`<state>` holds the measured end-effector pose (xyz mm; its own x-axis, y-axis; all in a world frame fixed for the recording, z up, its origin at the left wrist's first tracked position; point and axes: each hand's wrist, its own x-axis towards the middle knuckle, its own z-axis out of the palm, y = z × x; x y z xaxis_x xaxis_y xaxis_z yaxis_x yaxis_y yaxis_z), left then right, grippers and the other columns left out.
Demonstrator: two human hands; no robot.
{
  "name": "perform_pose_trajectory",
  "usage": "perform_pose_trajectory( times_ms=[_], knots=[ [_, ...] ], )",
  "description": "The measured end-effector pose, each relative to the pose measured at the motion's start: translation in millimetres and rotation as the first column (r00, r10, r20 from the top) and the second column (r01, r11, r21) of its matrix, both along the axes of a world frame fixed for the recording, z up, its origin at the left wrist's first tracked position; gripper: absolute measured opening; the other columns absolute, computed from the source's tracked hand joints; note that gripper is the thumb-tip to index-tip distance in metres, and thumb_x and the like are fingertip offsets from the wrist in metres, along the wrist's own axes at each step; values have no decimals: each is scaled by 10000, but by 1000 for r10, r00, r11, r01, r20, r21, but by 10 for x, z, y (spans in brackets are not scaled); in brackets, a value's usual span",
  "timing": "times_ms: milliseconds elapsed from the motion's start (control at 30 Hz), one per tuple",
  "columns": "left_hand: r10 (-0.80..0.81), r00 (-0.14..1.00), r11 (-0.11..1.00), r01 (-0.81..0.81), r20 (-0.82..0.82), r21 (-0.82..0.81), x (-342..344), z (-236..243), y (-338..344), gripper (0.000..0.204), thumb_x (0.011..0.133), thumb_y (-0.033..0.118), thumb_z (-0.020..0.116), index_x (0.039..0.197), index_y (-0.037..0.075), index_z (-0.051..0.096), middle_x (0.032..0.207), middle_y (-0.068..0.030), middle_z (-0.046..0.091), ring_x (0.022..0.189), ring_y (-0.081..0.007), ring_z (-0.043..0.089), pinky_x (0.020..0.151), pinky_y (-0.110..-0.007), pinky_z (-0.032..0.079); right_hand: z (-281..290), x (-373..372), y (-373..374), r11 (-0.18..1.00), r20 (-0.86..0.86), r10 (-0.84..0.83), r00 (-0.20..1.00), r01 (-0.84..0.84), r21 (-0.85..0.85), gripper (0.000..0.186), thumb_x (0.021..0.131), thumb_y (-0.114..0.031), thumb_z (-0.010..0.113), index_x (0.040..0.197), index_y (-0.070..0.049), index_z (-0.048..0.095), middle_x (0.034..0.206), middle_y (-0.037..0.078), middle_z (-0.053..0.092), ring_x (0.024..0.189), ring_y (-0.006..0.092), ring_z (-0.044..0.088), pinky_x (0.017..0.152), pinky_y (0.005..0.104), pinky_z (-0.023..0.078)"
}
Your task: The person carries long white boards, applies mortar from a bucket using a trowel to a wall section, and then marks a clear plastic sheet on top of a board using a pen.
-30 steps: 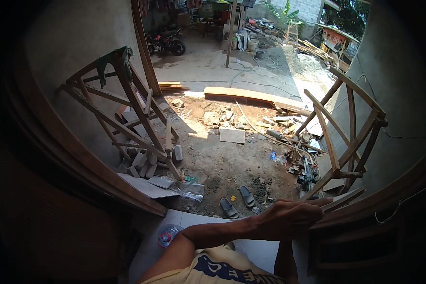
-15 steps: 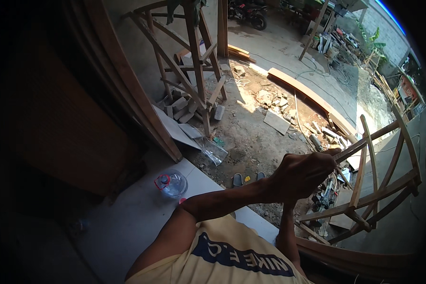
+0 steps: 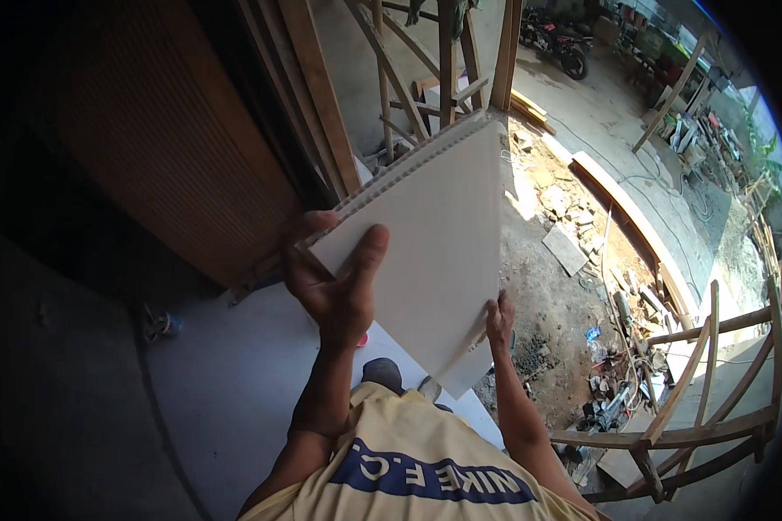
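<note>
A white panel (image 3: 430,234) with a row of hollow cells along its long edge is held at a slant in front of me, above the doorway threshold. My left hand (image 3: 339,278) grips its left corner, thumb on the white face and fingers over the edge. My right hand (image 3: 500,321) is closed on its lower right edge. The panel hides part of the tiled floor (image 3: 217,408) and of the ground outside. A small red item just shows under it, beside my left wrist.
A brown ribbed door (image 3: 174,148) and wooden frame stand left. Two timber trestles (image 3: 447,61) (image 3: 660,434) stand outside. Rubble (image 3: 565,208) and a long plank (image 3: 621,208) lie on the ground beyond. A motorbike (image 3: 565,48), hoses and stacked scrap are in the yard.
The panel has turned from nearly edge-on at the right to face-up across my view. My left hand has moved leftward and up with it. My view has swung left.
</note>
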<state>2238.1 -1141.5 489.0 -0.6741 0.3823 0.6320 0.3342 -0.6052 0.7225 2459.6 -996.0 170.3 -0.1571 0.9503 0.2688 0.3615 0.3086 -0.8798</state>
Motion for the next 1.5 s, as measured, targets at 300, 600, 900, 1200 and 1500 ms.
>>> perform_pose_trajectory(
  times_ms=[300,600,900,1200,1500],
  knots=[
    [571,703,820,-515,424,-250,-1516,-1079,-1864,623,850,233,749,1290,16,364,1187,-190,480,1088,-299,549,902,-399,524,-113,-1842,-428,870,336,493,802,-466,-162,759,713,-697,712,846,33,551,685,201,628,664,372,645,643,470,500],
    [729,295,676,-454,617,-581,-2369,-3730,-4031,627,875,259,743,1315,-1,380,1292,-141,508,1201,-280,508,1048,-443,417,-1612,-3014,-1794,591,479,806,348,-531,-607,818,655,-696,762,955,41,573,743,229,658,761,406,673,685,460,522],
    [752,127,658,-213,647,-723,-3708,-6194,-4913,697,902,421,690,1353,-13,383,1311,-153,519,1209,-287,523,1032,-442,425,-3651,-4284,-2733,516,484,856,179,-320,-794,770,667,-701,755,835,23,553,720,220,634,733,393,655,650,452,494],
    [699,-9,706,-150,715,-692,-4425,-8532,-5521,640,936,393,647,1411,51,388,1377,-99,472,1285,-232,456,1061,-392,395,-5828,-5165,-3137,493,454,870,191,-362,-791,771,668,-709,744,787,23,536,637,191,598,653,356,631,655,441,497],
    [674,-136,725,-67,726,-685,-5148,-9721,-5826,551,970,336,605,1411,74,402,1352,-85,513,1271,-221,488,1077,-405,413,-6644,-5234,-3243,465,452,885,112,-234,-854,816,721,-740,673,959,40,632,988,240,683,998,386,657,869,415,508]
  ],
)
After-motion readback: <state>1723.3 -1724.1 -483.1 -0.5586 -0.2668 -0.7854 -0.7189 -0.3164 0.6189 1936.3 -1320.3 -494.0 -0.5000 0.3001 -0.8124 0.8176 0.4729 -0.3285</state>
